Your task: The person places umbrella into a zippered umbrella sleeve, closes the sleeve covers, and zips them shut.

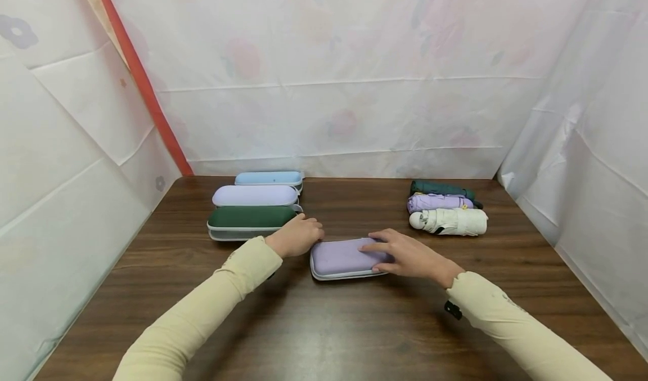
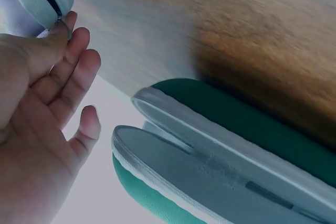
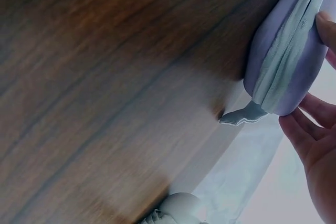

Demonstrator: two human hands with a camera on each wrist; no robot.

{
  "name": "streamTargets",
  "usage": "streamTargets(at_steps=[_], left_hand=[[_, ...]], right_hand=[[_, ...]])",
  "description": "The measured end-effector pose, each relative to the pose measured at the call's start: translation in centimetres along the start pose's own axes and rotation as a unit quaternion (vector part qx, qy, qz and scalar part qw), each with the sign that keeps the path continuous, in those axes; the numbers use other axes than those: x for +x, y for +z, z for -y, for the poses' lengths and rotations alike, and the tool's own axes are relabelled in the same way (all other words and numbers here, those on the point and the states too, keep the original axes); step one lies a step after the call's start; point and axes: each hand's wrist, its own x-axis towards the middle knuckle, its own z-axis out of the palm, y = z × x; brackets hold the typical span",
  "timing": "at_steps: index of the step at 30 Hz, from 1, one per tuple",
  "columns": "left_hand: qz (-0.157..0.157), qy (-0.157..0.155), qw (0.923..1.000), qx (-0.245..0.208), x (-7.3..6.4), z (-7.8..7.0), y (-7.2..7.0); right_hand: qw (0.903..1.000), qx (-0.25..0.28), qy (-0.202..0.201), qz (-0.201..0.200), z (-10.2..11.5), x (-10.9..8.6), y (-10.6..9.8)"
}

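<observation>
A lavender zip pencil case (image 1: 338,257) lies on the table between both hands. At its left end my left hand (image 1: 298,236) pinches the small zipper pull (image 2: 69,31) between thumb and index finger, the other fingers loosely bent. Over the right end my right hand (image 1: 407,255) holds the case, thumb on the near side and fingers spread across the top and far edge. A fabric loop (image 3: 244,114) sticks out from that end. Beside the left hand sits a green case (image 2: 241,114), unzipped, its grey lining showing.
Behind the green case stand another lavender case (image 1: 255,196) and a light blue case (image 1: 268,178). At the back right lie three folded umbrellas: white (image 1: 455,222), purple (image 1: 437,202) and dark green (image 1: 440,188). White sheeting (image 1: 324,116) hangs around the wooden table (image 1: 324,336).
</observation>
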Motion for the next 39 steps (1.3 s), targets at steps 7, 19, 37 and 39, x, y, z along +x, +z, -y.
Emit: streamTargets(at_steps=[7,19,37,39], left_hand=[[-0.068,0.025,0.994,0.082,-0.8,0.1,0.5],[-0.141,0.01,0.9836,0.112,-2.5,-0.3,1.0],[-0.134,-0.038,0.9876,0.072,-3.5,-2.1,1.3],[-0.132,-0.04,0.988,0.068,-3.6,-2.3,1.2]], right_hand=[[0.9995,-0.023,-0.015,-0.017,-0.1,0.3,0.0],[0.9977,-0.032,-0.004,-0.06,0.3,-0.2,0.8],[0.9918,-0.049,0.094,-0.071,2.7,-0.4,1.2],[0.9911,-0.048,0.097,-0.077,2.9,-0.3,1.2]])
